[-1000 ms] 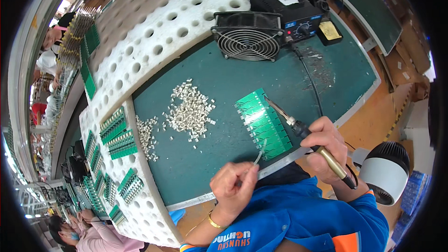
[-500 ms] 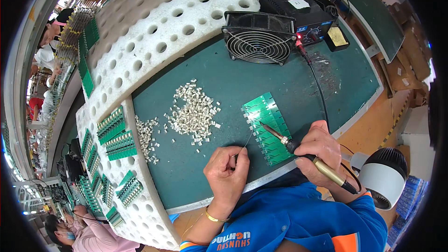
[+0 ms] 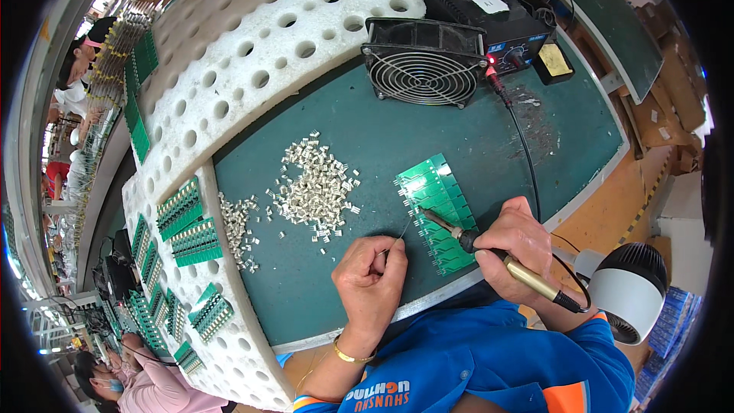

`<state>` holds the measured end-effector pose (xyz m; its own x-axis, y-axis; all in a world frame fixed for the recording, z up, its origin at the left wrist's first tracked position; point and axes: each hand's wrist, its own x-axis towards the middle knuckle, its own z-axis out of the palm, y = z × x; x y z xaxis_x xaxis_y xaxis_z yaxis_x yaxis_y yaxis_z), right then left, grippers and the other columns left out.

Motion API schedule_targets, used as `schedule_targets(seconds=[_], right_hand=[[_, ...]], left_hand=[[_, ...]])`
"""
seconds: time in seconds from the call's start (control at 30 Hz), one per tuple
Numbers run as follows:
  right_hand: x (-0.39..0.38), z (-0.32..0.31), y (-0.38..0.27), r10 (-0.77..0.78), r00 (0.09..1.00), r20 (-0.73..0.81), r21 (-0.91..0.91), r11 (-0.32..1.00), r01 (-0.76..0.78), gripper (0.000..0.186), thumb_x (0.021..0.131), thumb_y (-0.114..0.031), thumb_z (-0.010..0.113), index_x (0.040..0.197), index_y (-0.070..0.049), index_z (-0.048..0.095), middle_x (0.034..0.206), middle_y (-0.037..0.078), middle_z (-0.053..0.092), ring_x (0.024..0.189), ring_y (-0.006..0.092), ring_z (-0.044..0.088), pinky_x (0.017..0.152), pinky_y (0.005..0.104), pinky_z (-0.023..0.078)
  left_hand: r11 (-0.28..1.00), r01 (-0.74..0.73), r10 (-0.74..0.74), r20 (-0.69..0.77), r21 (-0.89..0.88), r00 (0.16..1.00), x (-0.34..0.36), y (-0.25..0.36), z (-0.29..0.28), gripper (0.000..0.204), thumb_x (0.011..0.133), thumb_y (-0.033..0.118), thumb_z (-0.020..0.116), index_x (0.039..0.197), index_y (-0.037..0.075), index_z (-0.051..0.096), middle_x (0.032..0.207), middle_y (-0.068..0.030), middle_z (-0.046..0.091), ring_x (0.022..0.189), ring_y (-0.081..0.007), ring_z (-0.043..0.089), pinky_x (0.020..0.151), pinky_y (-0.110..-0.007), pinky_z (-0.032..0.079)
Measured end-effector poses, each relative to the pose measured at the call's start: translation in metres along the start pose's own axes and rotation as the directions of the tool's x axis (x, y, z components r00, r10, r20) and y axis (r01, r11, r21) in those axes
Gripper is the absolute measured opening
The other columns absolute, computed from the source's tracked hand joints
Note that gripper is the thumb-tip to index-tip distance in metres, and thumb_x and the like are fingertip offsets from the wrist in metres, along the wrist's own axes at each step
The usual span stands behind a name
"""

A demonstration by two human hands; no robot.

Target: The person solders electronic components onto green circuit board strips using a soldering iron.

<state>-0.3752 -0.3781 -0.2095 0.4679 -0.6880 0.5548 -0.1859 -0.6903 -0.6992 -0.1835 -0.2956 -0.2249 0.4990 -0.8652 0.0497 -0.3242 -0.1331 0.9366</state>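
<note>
My right hand [image 3: 520, 248] is closed around a soldering iron [image 3: 527, 278] with a black grip and a brass-coloured handle. The iron's tip lies over the left edge of a green circuit board panel [image 3: 447, 206], which rests on the dark green bench mat. Whether the tip touches the board, I cannot tell. Along that left edge sit several small white connectors. Left of the panel, my left hand [image 3: 372, 271] pinches a thin solder wire [image 3: 405, 229], its free end pointing up toward the board's left edge.
Loose white connectors [image 3: 313, 187] lie heaped left of the board. A black fan [image 3: 424, 65] stands before a soldering station [image 3: 489, 23]. White perforated foam [image 3: 252, 344] holds finished-looking boards [image 3: 195, 241] at the left. A white lamp-like device [image 3: 631, 291] is at the right. Other people sit far left.
The soldering iron and my right hand have shifted slightly left and down along the board's edge. My left hand keeps its pinch on the solder wire, almost in place.
</note>
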Motion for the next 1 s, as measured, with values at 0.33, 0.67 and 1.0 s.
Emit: schedule_targets(seconds=[0.33, 0.67, 1.0], right_hand=[[-0.0002, 0.0031, 0.0028, 0.02, 1.0, -0.011, -0.003, 1.0, -0.02, 0.022, 0.071, 0.001, 0.075, 0.089, -0.008, 0.064, 0.068, 0.003, 0.063, 0.055, 0.0195, 0.055, 0.065, 0.0352, 0.039], [0.0007, 0.0052, 0.0048, 0.021, 1.0, -0.014, 0.005, 1.0, -0.021, 0.017, 0.074, -0.002, 0.074, 0.087, -0.007, 0.064, 0.068, 0.004, 0.063, 0.055, 0.0201, 0.056, 0.065, 0.0357, 0.04], [0.0028, 0.0053, 0.0029, 0.003, 1.0, 0.003, -0.002, 1.0, -0.003, 0.019, 0.072, 0.0, 0.074, 0.086, -0.007, 0.064, 0.067, 0.004, 0.063, 0.054, 0.02, 0.055, 0.064, 0.0354, 0.039]], left_hand=[[1.0, -0.02, 0.02, 0.006, 0.003, 1.0, 0.0012, -0.0023, 0.0007, 0.006, 0.082, -0.002, 0.074, 0.081, 0.0, 0.069, 0.059, 0.0058, 0.041, 0.055, -0.0029, 0.034, 0.05, -0.023, 0.027], [1.0, -0.013, 0.013, 0.019, 0.001, 1.0, 0.0022, -0.0019, 0.0013, 0.006, 0.082, -0.002, 0.075, 0.081, -0.001, 0.069, 0.06, 0.0052, 0.042, 0.055, -0.0035, 0.034, 0.05, -0.024, 0.026], [0.999, -0.038, 0.037, 0.016, 0.021, 0.999, 0.0021, -0.002, 0.0008, 0.007, 0.082, -0.002, 0.074, 0.08, -0.001, 0.068, 0.06, 0.0053, 0.04, 0.054, -0.0031, 0.033, 0.049, -0.024, 0.026]])
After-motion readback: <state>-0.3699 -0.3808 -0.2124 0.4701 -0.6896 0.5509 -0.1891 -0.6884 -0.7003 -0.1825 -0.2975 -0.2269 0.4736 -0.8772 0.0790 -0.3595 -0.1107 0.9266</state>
